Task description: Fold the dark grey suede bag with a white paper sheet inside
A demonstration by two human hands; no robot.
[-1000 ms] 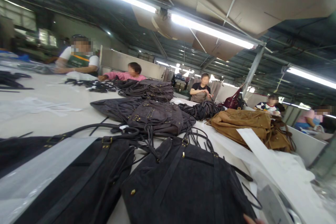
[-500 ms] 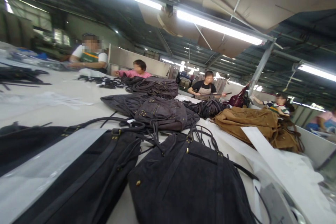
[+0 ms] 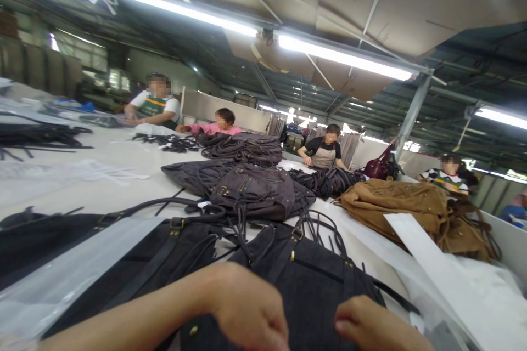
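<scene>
Over the front of a black bag (image 3: 313, 279), my left hand (image 3: 251, 304) comes in from the lower left with its wrist bent and fingers curled downward. Its fingertips run off the bottom edge, so what they grip, if anything, is hidden. My right hand (image 3: 366, 318) is at the bag's right side, fingers curled in, and its grip cannot be made out. The bag lies flat, its handles and brass-coloured buckles pointing away from me. A second black bag (image 3: 140, 263) lies to the left, with a translucent white sheet (image 3: 90, 263) across it.
Dark grey bags (image 3: 255, 192) are heaped farther back, and brown bags (image 3: 395, 203) lie at the right. White sheets (image 3: 428, 263) cover the right side of the table (image 3: 123, 192). Several people work across the table. Dark straps (image 3: 41, 137) lie at far left.
Both my hands have come into view from below, over the near black bag. The view has shifted slightly. The person in the apron no longer holds up a long dark strip.
</scene>
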